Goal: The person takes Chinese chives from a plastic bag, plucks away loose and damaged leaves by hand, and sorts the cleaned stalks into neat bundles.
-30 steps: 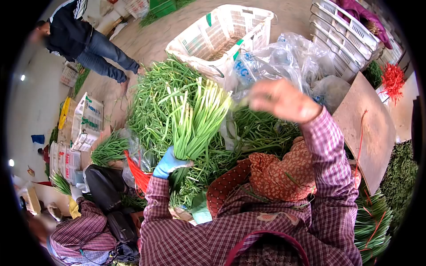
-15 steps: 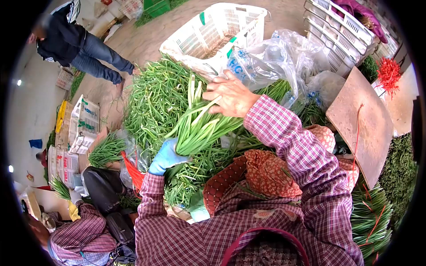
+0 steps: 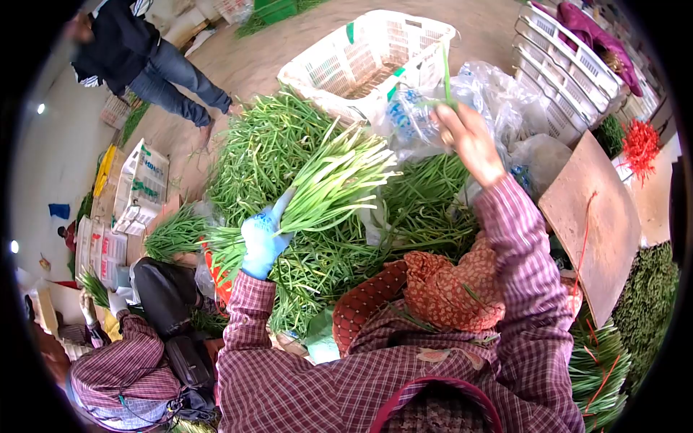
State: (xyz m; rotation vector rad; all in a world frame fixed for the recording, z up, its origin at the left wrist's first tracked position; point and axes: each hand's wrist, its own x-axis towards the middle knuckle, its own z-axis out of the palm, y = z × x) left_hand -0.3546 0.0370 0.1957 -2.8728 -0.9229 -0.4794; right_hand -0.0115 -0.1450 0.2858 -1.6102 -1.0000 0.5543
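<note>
My left hand (image 3: 263,242), in a blue glove, is closed around a bunch of garlic chives (image 3: 336,180), its pale cut ends fanned toward the upper right. My bare right hand (image 3: 468,137) is raised to the right of the bunch, its fingers pinched on a thin green chive stalk (image 3: 447,76) that points upward. Below both hands spreads a large heap of loose chives (image 3: 263,155). Behind the right hand lies crumpled clear plastic (image 3: 498,94) with blue print.
A white plastic crate (image 3: 310,76) stands beyond the heap. Stacked white crates (image 3: 552,79) and a brown board (image 3: 595,209) are at the right. Tied chive bundles (image 3: 599,368) lie lower right. A co-worker (image 3: 130,361) sits at left; another person (image 3: 155,65) stands behind.
My right hand has left the bunch and moved right and up with a stalk. The bunch in my left hand has swung so its pale ends point right.
</note>
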